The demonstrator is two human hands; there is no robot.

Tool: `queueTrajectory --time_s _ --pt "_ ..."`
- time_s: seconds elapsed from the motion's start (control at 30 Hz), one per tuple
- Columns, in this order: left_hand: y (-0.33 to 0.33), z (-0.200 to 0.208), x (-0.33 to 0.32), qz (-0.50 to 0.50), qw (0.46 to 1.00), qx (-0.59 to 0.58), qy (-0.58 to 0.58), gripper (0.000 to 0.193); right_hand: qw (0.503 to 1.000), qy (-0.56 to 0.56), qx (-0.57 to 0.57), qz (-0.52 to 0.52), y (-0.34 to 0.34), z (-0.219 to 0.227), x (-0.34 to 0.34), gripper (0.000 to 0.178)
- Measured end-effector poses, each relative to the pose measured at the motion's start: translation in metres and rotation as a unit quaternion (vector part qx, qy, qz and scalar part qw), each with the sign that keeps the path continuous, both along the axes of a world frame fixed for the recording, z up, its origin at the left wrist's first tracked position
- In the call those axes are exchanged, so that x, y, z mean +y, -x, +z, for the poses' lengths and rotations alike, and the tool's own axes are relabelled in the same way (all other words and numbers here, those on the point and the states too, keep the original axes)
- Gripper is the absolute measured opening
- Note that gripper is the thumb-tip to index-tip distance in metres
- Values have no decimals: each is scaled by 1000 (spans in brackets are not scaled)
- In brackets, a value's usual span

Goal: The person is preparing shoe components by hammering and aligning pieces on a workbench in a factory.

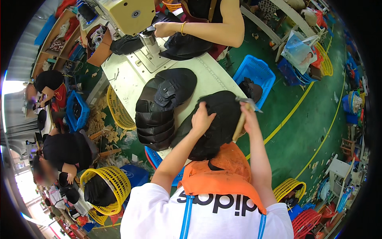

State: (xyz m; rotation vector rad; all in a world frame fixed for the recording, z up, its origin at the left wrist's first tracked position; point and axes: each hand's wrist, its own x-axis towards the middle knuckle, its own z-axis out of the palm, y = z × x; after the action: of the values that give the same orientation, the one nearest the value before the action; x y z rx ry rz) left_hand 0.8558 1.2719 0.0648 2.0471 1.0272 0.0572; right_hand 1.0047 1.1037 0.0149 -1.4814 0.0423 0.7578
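Observation:
My right hand [250, 120] is closed around a hammer [239, 126] with a pale wooden handle. The hammer's metal head sits at the top of my grip, just right of a dark fabric piece. My left hand [203, 119] lies on that rounded black piece [222, 106], which looks like a cap, with index finger and thumb spread apart. The black piece rests at the near right end of the white sewing table [209, 71]. Left of it, several nested black cap-like pieces [154, 125] form a row, and another black piece [177, 85] lies at its far end.
At the table's far end stands a cream sewing machine [133, 16]; a co-worker's arm [211, 32] reaches to black fabric there. A blue basket [254, 75] stands right of the table. Yellow baskets [106, 187] are on the left. An orange apron [219, 171] covers my front.

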Motion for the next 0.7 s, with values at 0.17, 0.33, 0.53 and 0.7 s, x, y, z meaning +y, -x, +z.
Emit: queueTrajectory --time_s 0.17,0.33,0.53,0.7 --pt "63 9 -6 35 988 51 -145 47 976 18 -137 165 44 -1 57 18" --pt "84 59 8 -52 952 146 -263 51 912 30 -325 249 52 -8 94 20" --pt "113 45 41 -361 902 26 -237 64 917 139 -301 220 50 9 51 26" --pt "92 64 59 -448 859 -3 -248 30 962 149 -169 152 53 -3 2 33"
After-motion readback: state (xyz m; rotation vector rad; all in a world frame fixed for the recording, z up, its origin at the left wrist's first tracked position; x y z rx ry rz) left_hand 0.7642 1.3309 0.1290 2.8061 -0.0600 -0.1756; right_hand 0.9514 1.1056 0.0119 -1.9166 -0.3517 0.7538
